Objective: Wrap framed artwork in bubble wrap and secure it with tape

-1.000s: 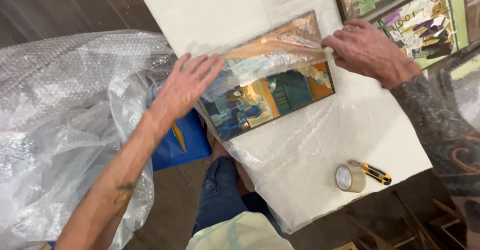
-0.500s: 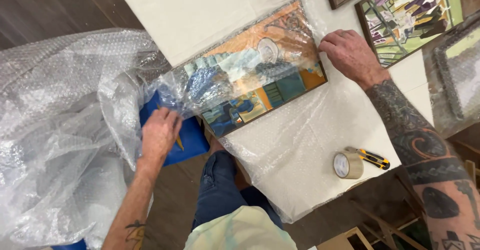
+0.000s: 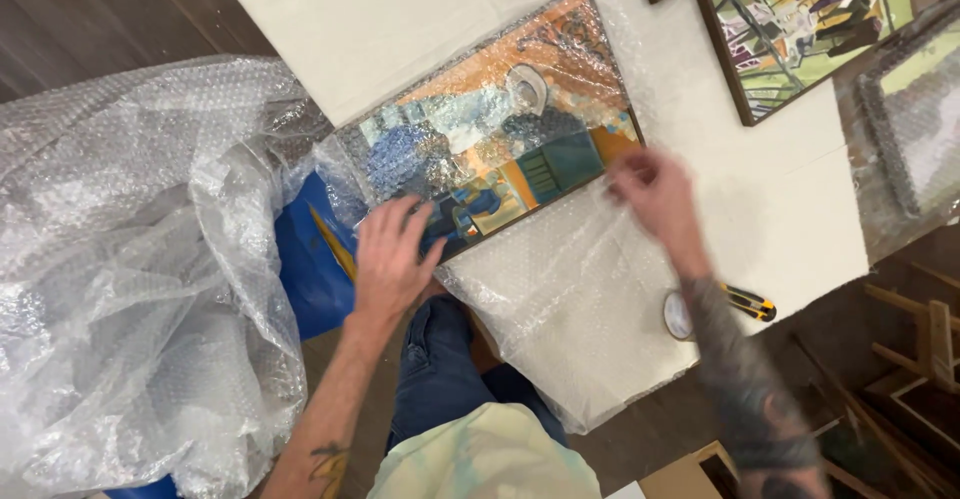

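left hand (image 3: 393, 256): flat on painting's (image 3: 495, 119) lower corner
right hand (image 3: 652, 191): at its bubble wrap (image 3: 560, 299) edge
nearby: tape roll (image 3: 678, 316), utility knife (image 3: 750, 304)

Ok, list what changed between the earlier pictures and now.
The left hand came off the bubble wrap edge onto the painting's near-left corner. The right hand slid from the far-right corner to the near-right edge. Tape roll, cutter and wrapped painting stayed put.
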